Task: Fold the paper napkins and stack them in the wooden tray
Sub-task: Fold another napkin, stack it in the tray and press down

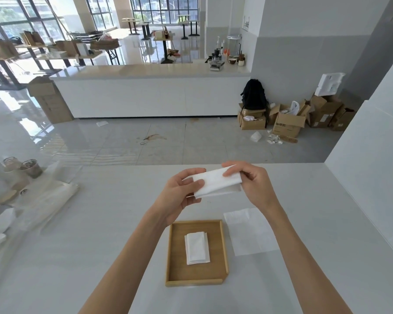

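A white paper napkin (216, 183), folded into a long strip, is held in the air above the white table. My left hand (182, 191) pinches its left end and my right hand (252, 182) pinches its right end. Below them a wooden tray (175, 254) lies on the table with a small stack of folded napkins (196, 248) in its middle. An unfolded napkin (250, 232) lies flat on the table just right of the tray.
Clear plastic packaging (43, 200) and more white paper lie at the table's left, beside two glass jars (30, 167). A white wall (377, 177) borders the table on the right. The table's far edge runs just behind my hands.
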